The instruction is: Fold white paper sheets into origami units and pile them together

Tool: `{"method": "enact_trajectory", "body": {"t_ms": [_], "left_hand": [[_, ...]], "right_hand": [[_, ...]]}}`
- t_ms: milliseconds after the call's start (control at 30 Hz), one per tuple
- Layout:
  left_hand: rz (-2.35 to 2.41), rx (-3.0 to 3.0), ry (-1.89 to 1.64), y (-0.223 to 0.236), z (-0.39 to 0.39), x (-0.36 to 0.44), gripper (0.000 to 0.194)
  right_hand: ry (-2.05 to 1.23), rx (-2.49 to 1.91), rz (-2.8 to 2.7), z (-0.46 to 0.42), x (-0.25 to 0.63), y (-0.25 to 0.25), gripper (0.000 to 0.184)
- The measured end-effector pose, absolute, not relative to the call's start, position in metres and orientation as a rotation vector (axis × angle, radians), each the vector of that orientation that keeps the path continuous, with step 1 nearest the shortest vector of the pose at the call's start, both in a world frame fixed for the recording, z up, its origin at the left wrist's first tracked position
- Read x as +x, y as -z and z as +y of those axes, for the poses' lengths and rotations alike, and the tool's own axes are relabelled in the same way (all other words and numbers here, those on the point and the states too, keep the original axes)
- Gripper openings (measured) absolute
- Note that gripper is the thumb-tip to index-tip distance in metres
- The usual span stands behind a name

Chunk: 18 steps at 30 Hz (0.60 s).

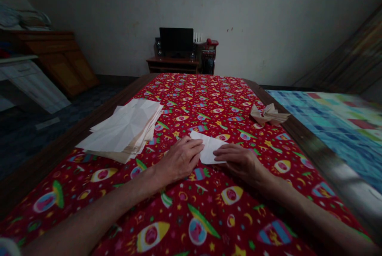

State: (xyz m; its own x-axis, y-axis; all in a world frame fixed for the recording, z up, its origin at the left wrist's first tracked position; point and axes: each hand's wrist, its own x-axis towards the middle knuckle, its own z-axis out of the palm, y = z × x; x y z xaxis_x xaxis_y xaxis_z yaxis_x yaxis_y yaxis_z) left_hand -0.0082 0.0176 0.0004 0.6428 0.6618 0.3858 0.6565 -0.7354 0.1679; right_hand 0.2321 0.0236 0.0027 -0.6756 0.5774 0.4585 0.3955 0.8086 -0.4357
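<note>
A small folded sheet of white paper (210, 148) lies on the red patterned cloth in front of me. My left hand (183, 155) is closed on its left end, the fingers bent over the edge. At the right end, my right hand (240, 160) has its fingers together on top of the paper, with the thumb hidden beneath the hand. To the left is a stack of creased paper sheets (125, 126), white on top and tan lower down. Folded tan paper pieces (268, 114) stand near the cloth's right edge.
The printed red cloth (197, 224) covers a long table with a dark wooden rim (316, 152). Beyond its far end stands a desk with a monitor (176, 40). A bed with a blue patterned cover (322, 116) is on the right, and cabinets (59, 63) are on the left.
</note>
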Motion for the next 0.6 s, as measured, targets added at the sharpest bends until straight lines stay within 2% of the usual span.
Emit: {"method": "enact_trajectory", "body": {"t_ms": [133,200,400,600], "left_hand": [[1.23,2.786,-0.663,0.001,0.014,-0.005,0.035],[1.246,2.775,-0.644,0.001,0.013,-0.004,0.035],[1.27,2.764,-0.631,0.001,0.012,-0.003,0.035],[1.269,2.77,-0.648,0.001,0.011,-0.003,0.033]], "right_hand": [[-0.682,-0.949,-2.244,0.026,0.228,-0.005,0.02],[-0.719,-1.078,-2.19,0.027,0.223,-0.005,0.02],[-0.427,-1.317,-2.236,0.037,0.208,-0.004,0.021],[-0.37,-1.439,-2.266,0.041,0.202,-0.006,0.023]]}}
